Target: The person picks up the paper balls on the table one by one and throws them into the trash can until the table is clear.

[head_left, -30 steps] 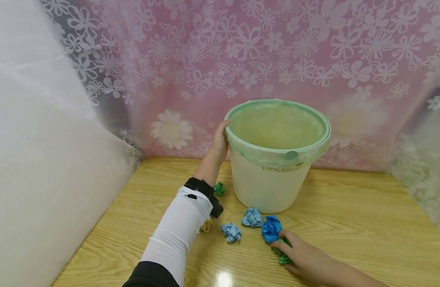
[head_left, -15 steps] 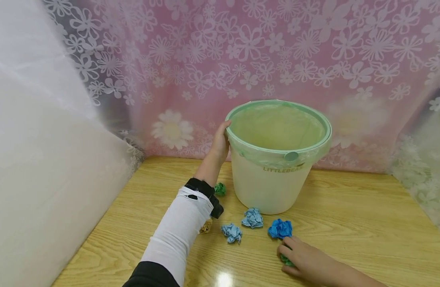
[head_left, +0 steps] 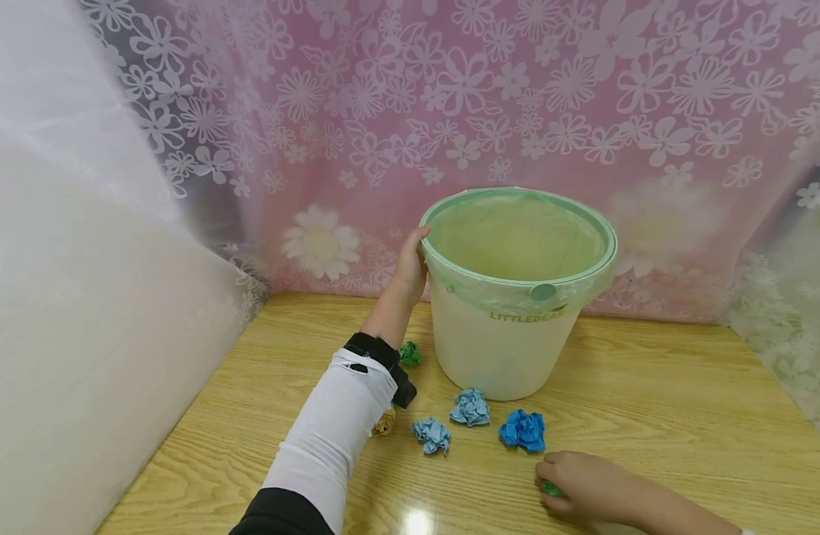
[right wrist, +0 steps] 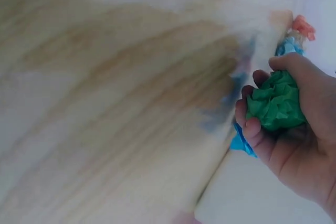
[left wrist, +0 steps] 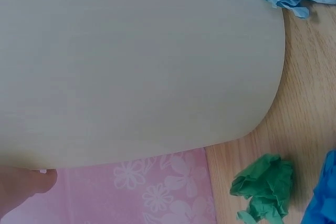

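My left hand (head_left: 408, 269) grips the left side of a pale bin (head_left: 500, 342) at its green rim, thumb over the edge. A thin clear-green liner is folded over that rim. At the lower right of the head view, my right hand (head_left: 589, 487) curls around a green crumpled paper ball (right wrist: 275, 100), low over the table. Most of that ball is covered by fingers in the head view. Just beyond the right hand lies a dark blue paper ball (head_left: 522, 430). In the left wrist view the bin's wall (left wrist: 136, 77) fills most of the picture.
Two light blue paper balls (head_left: 470, 407) lie in front of the bin on the wooden table (head_left: 664, 401). A second green ball (head_left: 410, 353) and a tan one (head_left: 384, 422) sit by the left forearm, the tan one partly hidden. A pink floral curtain (head_left: 356, 111) hangs behind.
My right hand has closed more fully over the green paper ball and drawn it right, away from the dark blue one, which shifted slightly right. The left hand stays on the bin's rim.
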Tool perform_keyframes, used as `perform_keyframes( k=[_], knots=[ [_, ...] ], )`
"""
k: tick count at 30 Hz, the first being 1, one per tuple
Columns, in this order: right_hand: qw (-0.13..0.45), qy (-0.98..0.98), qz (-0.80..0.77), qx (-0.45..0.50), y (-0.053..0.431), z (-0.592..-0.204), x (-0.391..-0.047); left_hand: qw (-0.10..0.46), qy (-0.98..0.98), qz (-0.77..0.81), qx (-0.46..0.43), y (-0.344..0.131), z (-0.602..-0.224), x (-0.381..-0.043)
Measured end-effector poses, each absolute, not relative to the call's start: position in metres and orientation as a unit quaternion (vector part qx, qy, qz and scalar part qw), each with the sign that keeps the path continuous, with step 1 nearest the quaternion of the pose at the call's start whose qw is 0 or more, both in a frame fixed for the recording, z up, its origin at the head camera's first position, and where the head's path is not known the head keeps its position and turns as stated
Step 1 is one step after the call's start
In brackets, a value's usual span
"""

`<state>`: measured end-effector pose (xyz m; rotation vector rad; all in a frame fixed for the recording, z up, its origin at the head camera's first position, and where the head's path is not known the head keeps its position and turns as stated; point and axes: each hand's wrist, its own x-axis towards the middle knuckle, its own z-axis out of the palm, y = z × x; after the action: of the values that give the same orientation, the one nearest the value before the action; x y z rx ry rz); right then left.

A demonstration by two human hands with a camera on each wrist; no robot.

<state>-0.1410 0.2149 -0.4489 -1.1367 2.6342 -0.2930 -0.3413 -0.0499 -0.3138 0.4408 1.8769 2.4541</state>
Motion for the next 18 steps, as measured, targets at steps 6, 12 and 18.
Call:
perform_keyframes(
  k=[6, 12, 18],
  knots=[
    [0.12, 0.903, -0.117, -0.395, 0.221, -0.437, -0.146, 0.01, 0.599, 0.788, 0.143, -0.05, -0.315, -0.342],
    [0.092, 0.903, -0.121, -0.402, 0.226, -0.414, -0.154, 0.009, 0.591, 0.793, 0.148, -0.05, -0.314, -0.342],
    [0.071, 0.906, -0.137, -0.394, 0.232, -0.389, -0.161, 0.01, 0.589, 0.794, 0.148, -0.049, -0.315, -0.342]
  ],
)
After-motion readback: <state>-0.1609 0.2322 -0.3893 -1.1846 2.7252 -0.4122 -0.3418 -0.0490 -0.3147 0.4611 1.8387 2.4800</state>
